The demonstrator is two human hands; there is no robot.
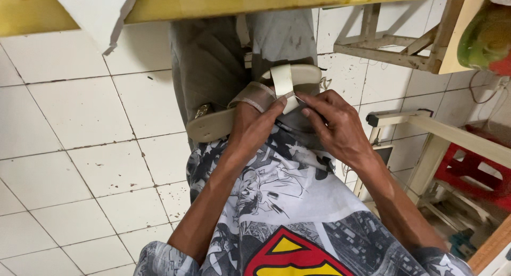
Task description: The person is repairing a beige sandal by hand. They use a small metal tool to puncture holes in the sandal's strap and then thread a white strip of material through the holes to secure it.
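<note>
Printed grey fabric of a shirt (287,212), marked with a red and yellow emblem, fills the lower middle of the frame, nearest the lens. Beyond it, white floor tiles (80,148) with dark grout lines are spread across the whole left half. A yellow counter (223,2) edge is seen along the top, with a torn white sheet (101,12) hanging over it at the upper left. Pale wooden frames (404,42) are set at the upper right, and a red crate (479,169) is seen at the right edge. Grey trousers (213,63) are seen at the upper centre, and a beige sandal (213,127) is held across them, at the centre of the frame. The left hand (255,124) is closed around the sandal's middle, over its grey strap (255,97). The right hand (335,124) is pinched on a cream strap (283,81) looped over the sole.
</note>
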